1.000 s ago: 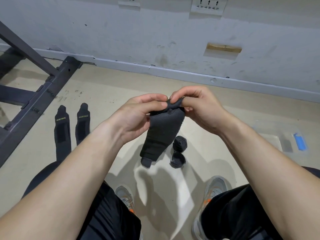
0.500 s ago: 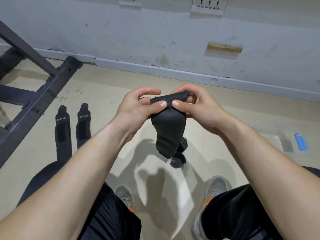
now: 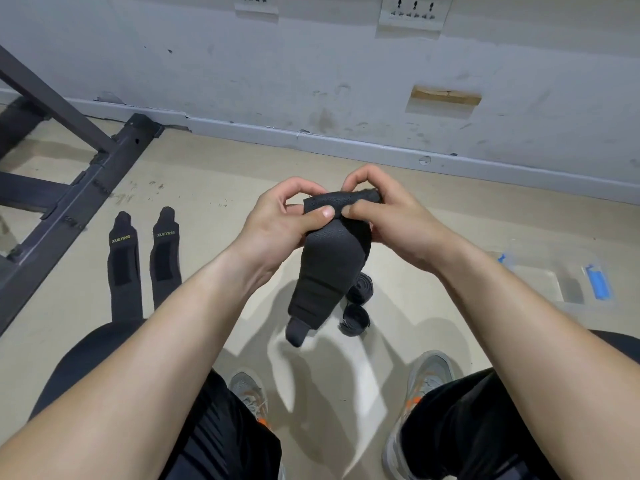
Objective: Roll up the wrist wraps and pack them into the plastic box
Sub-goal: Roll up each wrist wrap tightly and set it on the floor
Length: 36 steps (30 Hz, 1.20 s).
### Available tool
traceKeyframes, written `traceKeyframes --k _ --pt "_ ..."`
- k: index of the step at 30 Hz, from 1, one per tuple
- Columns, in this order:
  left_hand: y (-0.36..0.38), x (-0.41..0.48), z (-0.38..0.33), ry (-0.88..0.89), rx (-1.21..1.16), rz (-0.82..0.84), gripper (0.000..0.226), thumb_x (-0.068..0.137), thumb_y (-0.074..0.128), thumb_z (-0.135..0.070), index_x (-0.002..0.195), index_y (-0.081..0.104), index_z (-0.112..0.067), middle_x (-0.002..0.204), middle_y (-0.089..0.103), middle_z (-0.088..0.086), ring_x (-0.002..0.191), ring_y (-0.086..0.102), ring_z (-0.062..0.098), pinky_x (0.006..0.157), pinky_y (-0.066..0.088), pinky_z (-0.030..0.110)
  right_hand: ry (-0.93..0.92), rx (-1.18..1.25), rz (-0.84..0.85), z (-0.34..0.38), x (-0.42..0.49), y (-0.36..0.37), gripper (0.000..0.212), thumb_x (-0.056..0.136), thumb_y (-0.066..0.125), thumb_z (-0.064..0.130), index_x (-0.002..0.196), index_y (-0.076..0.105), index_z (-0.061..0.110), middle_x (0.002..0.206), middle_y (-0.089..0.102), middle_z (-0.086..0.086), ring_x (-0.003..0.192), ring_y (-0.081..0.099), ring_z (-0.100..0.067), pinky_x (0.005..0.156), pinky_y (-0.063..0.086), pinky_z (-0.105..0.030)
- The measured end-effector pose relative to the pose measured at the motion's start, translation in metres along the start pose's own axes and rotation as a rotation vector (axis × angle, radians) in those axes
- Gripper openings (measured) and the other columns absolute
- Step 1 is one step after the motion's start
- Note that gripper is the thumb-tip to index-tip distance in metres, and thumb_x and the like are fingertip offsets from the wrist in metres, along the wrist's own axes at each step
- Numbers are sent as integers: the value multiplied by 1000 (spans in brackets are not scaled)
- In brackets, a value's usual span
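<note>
1. Hidden bits first: the top end of the wrap (image 3: 329, 265) is covered by fingers, so how much of it is rolled can't be told. One roll (image 3: 360, 289) on the floor (image 3: 214, 188) is half hidden behind it. The lower ends of the flat wraps (image 3: 123, 268) are cut off by a knee (image 3: 86, 358).
2. The box (image 3: 554, 271), far right on the floor, is clear plastic and barely made out. A blue bit (image 3: 598, 282) is seen inside, but what it is can't be told.
3. Grip: the wrap's top is pinched by the left hand (image 3: 277, 223) and right hand (image 3: 391, 220), thumbs in front and fingers curled behind. It's held in the air above the floor, well apart from the box.
4. Texture: black woven fabric, ending in a narrow rounded tab. Darker rectangular patches and yellow lettering are seen on the flat ones.
5. Count: five wraps are seen. One is held, two lie flat side by side at left, and two are rolled, counting the other roll (image 3: 354, 319). One box.
</note>
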<state>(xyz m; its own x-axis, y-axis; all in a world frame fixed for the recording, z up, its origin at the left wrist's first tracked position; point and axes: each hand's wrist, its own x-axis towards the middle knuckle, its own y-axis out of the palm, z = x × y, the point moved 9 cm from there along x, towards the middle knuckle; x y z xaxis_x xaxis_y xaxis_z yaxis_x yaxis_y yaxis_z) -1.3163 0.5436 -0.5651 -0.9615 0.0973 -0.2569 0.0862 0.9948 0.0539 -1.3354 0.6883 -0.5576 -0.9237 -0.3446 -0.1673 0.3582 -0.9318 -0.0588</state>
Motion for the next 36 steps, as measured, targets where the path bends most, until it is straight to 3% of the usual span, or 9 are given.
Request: traceKeyframes --k 2,5,8,14,17,20,28,32,36 --pt "-2 1 1 14 24 -29 19 92 70 2 97 67 -16 93 75 20 78 67 29 75 55 35 88 -6 34 -6 -2 4 7 102 56 25 96 57 20 85 56 0 69 56 -13 70 49 -35" --pt "-3 0 2 22 24 -50 21 90 71 3 95 67 -17 102 74 26 81 68 30 79 55 37 40 -156 10 -7 1 1 33 106 49 42 97 63 14 81 60 6 74 59 -10 73 51 -34" --pt "-1 0 4 -18 -29 -40 23 89 69 8 94 66 -15 95 74 21 77 69 27 71 56 31 -42 -133 -21 -6 3 2 18 107 53 24 97 65 15 80 63 10 75 58 -6 72 47 -23" --pt "5 -2 15 -218 -271 61 30 90 65 8 112 67 -12 88 75 6 77 73 17 71 58 21 -97 -95 -72 -7 2 3 8 105 54 18 104 61 20 92 64 1 83 59 -13 77 49 -31" --pt "12 -2 15 -210 -172 98 19 96 66 -11 114 69 -10 95 74 5 88 72 17 76 58 23 -97 -175 -101 -12 0 6 8 104 51 24 105 58 28 99 65 7 95 61 -15 90 49 -36" --pt "12 0 13 -163 -52 82 34 96 66 -31 112 73 -2 102 77 11 94 74 21 85 59 31 -107 -236 -123 -14 -1 10 9 106 51 23 111 56 27 106 66 9 106 61 -14 96 48 -33" --pt "-2 6 14 -121 -141 -20 27 90 71 -1 117 67 1 95 72 15 85 71 23 75 59 26 -24 -22 -60 -14 1 14 12 107 49 23 110 60 24 95 64 6 86 59 -7 76 45 -22" --pt "-4 5 13 -90 -106 -18 30 86 72 7 114 68 -4 100 71 18 89 70 26 84 58 31 47 -159 -81 -21 2 14 55 88 42 75 101 63 26 101 72 8 101 68 -15 97 52 -44" --pt "-7 4 13 -60 -87 -63 31 84 76 6 111 68 -8 96 72 13 87 71 25 84 57 34 28 -130 -108 -22 6 13 33 102 47 50 100 61 21 98 70 2 95 66 -17 101 51 -54"
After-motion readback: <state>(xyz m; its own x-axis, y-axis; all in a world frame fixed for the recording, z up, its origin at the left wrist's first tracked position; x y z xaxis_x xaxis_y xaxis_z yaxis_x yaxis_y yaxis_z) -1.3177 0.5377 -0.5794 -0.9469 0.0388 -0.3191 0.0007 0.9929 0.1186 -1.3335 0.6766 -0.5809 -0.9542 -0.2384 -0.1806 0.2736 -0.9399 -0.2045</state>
